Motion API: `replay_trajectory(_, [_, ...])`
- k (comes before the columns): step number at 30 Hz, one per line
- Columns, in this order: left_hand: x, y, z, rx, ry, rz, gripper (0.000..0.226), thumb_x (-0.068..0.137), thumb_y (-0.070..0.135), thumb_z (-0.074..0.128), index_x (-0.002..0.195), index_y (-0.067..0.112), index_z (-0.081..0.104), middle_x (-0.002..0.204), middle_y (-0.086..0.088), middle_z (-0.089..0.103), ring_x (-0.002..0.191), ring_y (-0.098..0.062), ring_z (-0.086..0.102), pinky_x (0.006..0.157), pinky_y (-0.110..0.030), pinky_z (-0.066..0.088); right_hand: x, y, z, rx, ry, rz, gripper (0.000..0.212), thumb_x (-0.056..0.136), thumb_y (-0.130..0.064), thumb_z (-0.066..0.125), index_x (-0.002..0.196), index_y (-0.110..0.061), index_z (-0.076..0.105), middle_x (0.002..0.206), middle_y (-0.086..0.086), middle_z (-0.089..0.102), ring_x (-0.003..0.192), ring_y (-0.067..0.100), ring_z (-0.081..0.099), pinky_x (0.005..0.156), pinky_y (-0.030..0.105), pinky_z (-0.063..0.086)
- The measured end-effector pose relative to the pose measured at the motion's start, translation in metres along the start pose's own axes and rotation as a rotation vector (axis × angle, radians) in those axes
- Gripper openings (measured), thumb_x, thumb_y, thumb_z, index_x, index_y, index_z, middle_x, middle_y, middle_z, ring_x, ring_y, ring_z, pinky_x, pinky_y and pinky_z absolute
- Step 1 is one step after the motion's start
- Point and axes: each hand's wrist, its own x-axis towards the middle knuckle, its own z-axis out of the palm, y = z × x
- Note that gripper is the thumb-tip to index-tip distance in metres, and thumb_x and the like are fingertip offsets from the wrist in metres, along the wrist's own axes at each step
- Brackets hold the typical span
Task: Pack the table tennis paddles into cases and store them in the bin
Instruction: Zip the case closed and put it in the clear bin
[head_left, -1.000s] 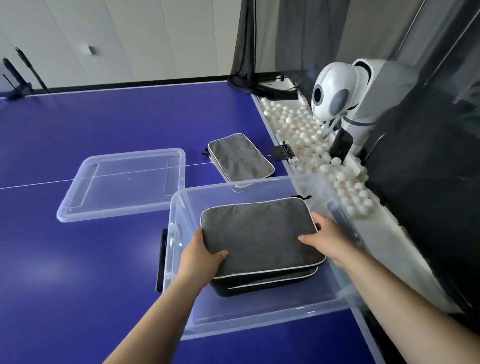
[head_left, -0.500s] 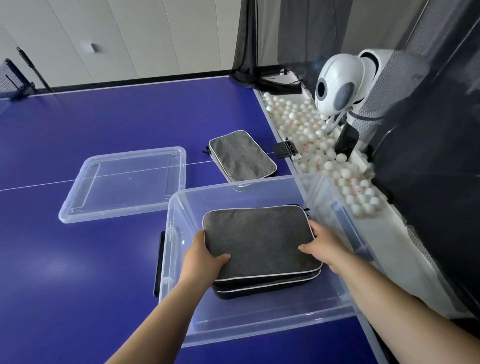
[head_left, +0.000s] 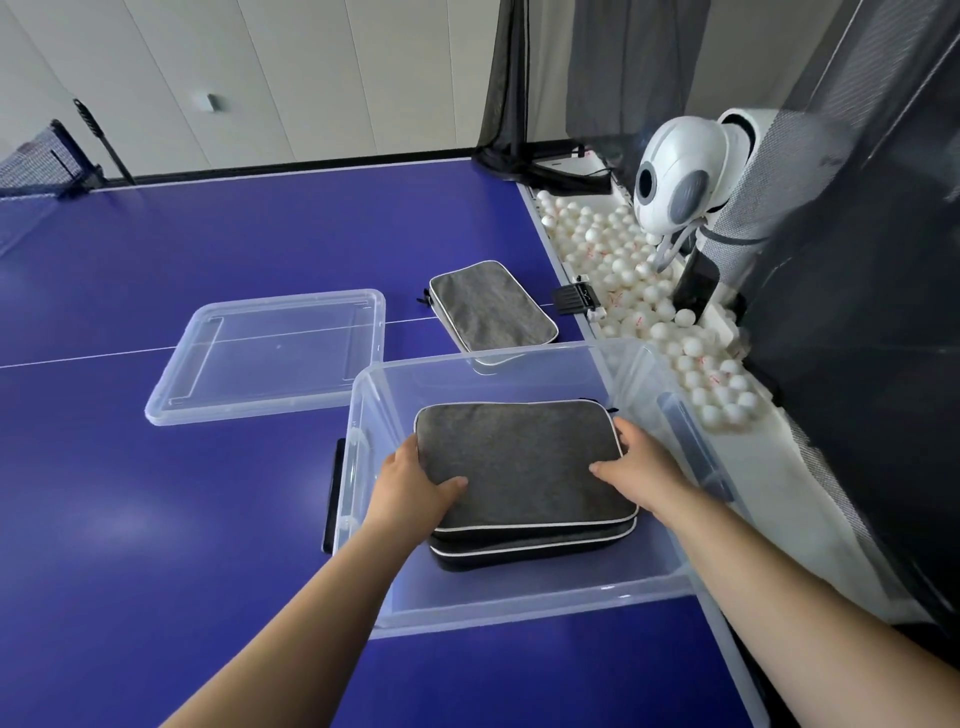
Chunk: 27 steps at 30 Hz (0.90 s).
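Gripping the top case (head_left: 519, 457) by both short edges, my left hand (head_left: 410, 483) and right hand (head_left: 639, 467) square it on the stack inside the bin (head_left: 363, 415); another case (head_left: 491, 306) waits on the desk (head_left: 156, 519) just beyond the bin.

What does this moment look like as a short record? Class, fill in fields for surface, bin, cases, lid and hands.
surface: blue table tennis table
bin: clear plastic bin, open, near the table's right edge
cases in bin: two grey cases stacked; top case
case outside: one grey case on the table behind the bin
lid: clear lid flat on the table, left of the bin
hands: left hand and right hand grip the top case's sides
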Motion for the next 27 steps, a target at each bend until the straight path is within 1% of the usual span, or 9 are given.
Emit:
replay_trajectory(4, [-0.019,0.001,-0.008,0.043,0.041,0.090,0.074,0.088,0.037,0.066,0.149,0.017,0.031,0.147,-0.007,0.042,0.130,-0.025,0.046,0.102,-0.035,0.038,-0.031,-0.007,0.001,0.007,0.123,-0.069,0.059,0.076,-0.022,0.067,0.134,-0.022,0.051,0.132,0.000,0.059,0.118,0.019,0.057,0.098,0.039,0.048])
replay_trajectory(6, [-0.031,-0.002,-0.012,0.030,0.057,0.137,0.068,0.088,0.038,0.065,0.147,0.018,0.036,0.144,-0.003,0.049,0.127,-0.022,0.050,0.102,-0.035,0.040,-0.057,-0.015,0.002,0.023,0.204,-0.115,0.049,0.083,-0.017,0.065,0.131,-0.020,0.055,0.131,-0.001,0.059,0.119,0.018,0.056,0.100,0.034,0.046])
replay_trajectory(8, [-0.048,-0.008,-0.016,0.011,0.080,0.191,0.060,0.090,0.036,0.064,0.143,0.018,0.043,0.135,0.000,0.057,0.122,-0.019,0.054,0.101,-0.032,0.042,-0.084,-0.018,0.005,0.031,0.304,-0.168,0.040,0.086,-0.014,0.062,0.126,-0.018,0.060,0.125,-0.001,0.061,0.114,0.017,0.058,0.093,0.028,0.045])
replay_trajectory(11, [-0.079,-0.017,-0.024,0.003,0.143,0.294,0.045,0.091,0.032,0.063,0.133,0.019,0.054,0.117,0.004,0.066,0.103,-0.013,0.061,0.088,-0.024,0.044,-0.131,-0.020,0.014,0.080,0.408,-0.216,0.031,0.089,-0.011,0.061,0.119,-0.017,0.062,0.118,0.000,0.062,0.103,0.015,0.059,0.086,0.023,0.042])
replay_trajectory(13, [-0.103,-0.027,-0.028,0.003,0.172,0.342,0.036,0.092,0.031,0.061,0.126,0.021,0.059,0.101,0.009,0.066,0.088,-0.008,0.059,0.077,-0.019,0.039,-0.163,-0.016,0.023,0.119,0.441,-0.207,0.028,0.090,-0.011,0.060,0.117,-0.016,0.063,0.114,-0.001,0.062,0.098,0.012,0.058,0.083,0.021,0.040])
replay_trajectory(15, [-0.127,-0.041,-0.029,0.001,0.176,0.361,0.031,0.092,0.032,0.060,0.122,0.023,0.061,0.092,0.012,0.064,0.083,-0.008,0.058,0.072,-0.021,0.041,-0.194,-0.009,0.033,0.121,0.457,-0.196,0.026,0.089,-0.011,0.059,0.114,-0.018,0.063,0.110,-0.003,0.062,0.094,0.010,0.058,0.081,0.019,0.038])
replay_trajectory(19, [-0.169,-0.080,-0.025,0.036,0.113,0.353,0.030,0.093,0.035,0.058,0.121,0.025,0.059,0.094,0.010,0.065,0.089,-0.013,0.062,0.077,-0.031,0.053,-0.247,0.016,0.060,0.099,0.415,-0.139,0.024,0.089,-0.012,0.060,0.112,-0.017,0.063,0.107,-0.001,0.063,0.092,0.013,0.059,0.077,0.022,0.040])
replay_trajectory(24, [-0.214,-0.141,-0.009,0.100,0.069,0.282,0.034,0.092,0.036,0.058,0.124,0.025,0.058,0.091,0.012,0.063,0.085,-0.014,0.061,0.073,-0.031,0.054,-0.304,0.054,0.101,-0.032,0.236,-0.074,0.022,0.092,-0.022,0.060,0.114,-0.022,0.061,0.107,-0.005,0.062,0.092,0.008,0.058,0.072,0.020,0.045])
replay_trajectory(27, [-0.244,-0.182,0.006,0.152,0.030,0.207,0.036,0.092,0.038,0.058,0.126,0.027,0.055,0.093,0.014,0.063,0.084,-0.012,0.062,0.072,-0.029,0.052,-0.332,0.077,0.127,-0.138,0.119,-0.045,0.021,0.092,-0.025,0.061,0.113,-0.023,0.060,0.109,-0.006,0.061,0.093,0.007,0.059,0.076,0.020,0.049])
